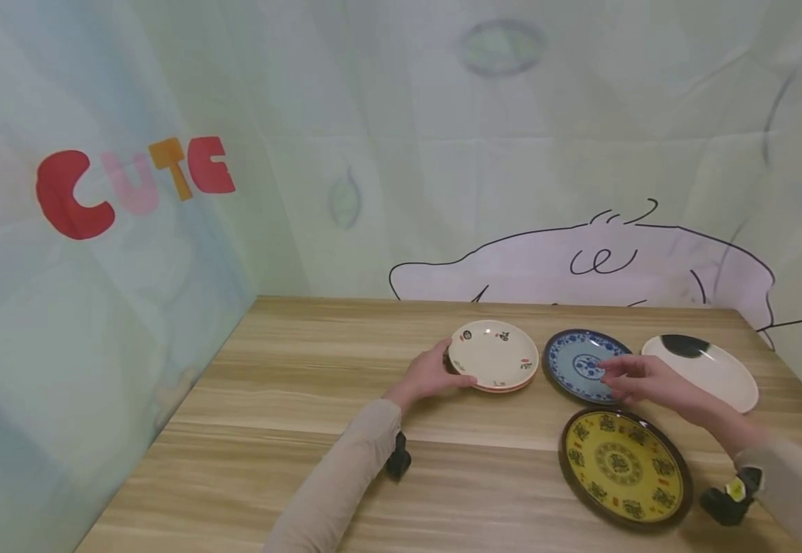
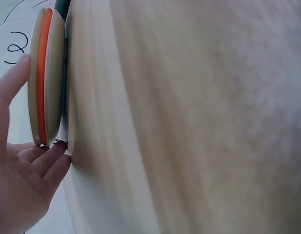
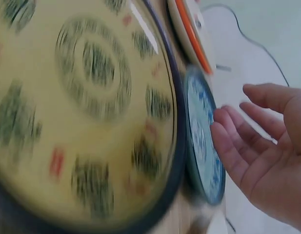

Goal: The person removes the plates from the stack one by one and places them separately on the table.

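My left hand (image 1: 430,374) grips the edge of a stack of white plates (image 1: 492,353) with small dark and red motifs; the thumb lies at the near rim, the fingers at the left rim. Side on, in the left wrist view, an orange band (image 2: 43,78) runs round the stack between thumb and fingers. Over the right part of a blue patterned plate (image 1: 577,372) hovers my right hand (image 1: 650,380), fingers loosely bent and holding nothing. In the right wrist view that hand (image 3: 267,141) has its fingertips beside the blue plate (image 3: 201,136).
A large yellow plate (image 1: 618,463) with a dark rim lies nearest on the right. Behind my right hand is a white oval plate (image 1: 726,376) with a black patch. Fabric walls (image 1: 318,153) enclose the wooden table (image 1: 270,430) at the back and left.
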`<state>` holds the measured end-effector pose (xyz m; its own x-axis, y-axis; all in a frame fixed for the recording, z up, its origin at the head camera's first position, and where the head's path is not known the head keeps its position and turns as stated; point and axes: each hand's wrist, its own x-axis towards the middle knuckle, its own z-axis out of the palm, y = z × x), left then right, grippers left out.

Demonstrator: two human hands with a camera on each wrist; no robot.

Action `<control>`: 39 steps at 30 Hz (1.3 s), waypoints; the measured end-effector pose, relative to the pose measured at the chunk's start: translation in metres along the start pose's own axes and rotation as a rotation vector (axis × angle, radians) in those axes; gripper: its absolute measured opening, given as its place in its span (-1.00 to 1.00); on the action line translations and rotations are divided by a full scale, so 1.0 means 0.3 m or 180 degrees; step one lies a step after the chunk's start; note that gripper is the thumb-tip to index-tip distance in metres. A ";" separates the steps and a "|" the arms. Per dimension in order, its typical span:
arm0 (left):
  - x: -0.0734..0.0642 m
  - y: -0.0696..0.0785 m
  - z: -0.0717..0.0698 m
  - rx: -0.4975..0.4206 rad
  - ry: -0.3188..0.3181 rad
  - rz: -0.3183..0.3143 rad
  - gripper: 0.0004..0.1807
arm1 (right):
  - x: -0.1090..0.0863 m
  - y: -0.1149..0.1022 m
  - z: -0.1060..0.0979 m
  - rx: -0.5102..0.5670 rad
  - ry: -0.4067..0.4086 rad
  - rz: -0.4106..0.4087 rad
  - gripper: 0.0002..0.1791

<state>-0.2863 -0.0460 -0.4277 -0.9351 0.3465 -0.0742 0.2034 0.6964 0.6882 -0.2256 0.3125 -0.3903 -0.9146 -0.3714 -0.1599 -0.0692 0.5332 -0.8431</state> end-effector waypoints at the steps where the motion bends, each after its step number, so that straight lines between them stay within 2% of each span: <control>1: 0.001 -0.001 0.000 -0.0018 -0.0002 0.0007 0.00 | 0.013 -0.007 0.014 0.0031 0.0018 -0.0014 -0.42; 13: -0.005 0.018 -0.023 -0.0203 -0.0043 -0.0001 -0.05 | 0.156 -0.081 0.167 0.0319 0.0106 0.0200 -0.31; 19: 0.005 0.015 -0.021 -0.0307 -0.0001 -0.0020 -0.21 | 0.200 -0.107 0.220 0.0538 0.0091 0.0356 -0.26; 24: 0.013 0.012 -0.016 -0.0401 0.0078 -0.0023 -0.33 | 0.218 -0.123 0.245 0.0641 0.0134 0.0479 -0.22; 29: 0.018 0.011 -0.013 -0.0481 0.0185 -0.0119 -0.40 | 0.218 -0.139 0.259 0.0736 0.0114 0.0498 -0.23; 34: 0.022 0.013 -0.014 -0.0365 0.0373 -0.0232 -0.41 | 0.218 -0.158 0.272 0.0715 0.0159 0.0524 -0.27; 39: 0.031 0.014 -0.010 -0.0219 0.0467 -0.0340 -0.36 | 0.220 -0.165 0.281 0.0578 0.0305 0.0651 -0.32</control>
<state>-0.2949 -0.0418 -0.4234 -0.9836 0.1740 -0.0469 0.0851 0.6781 0.7301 -0.2489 0.1974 -0.4024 -0.9363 -0.1922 -0.2941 0.1851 0.4416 -0.8779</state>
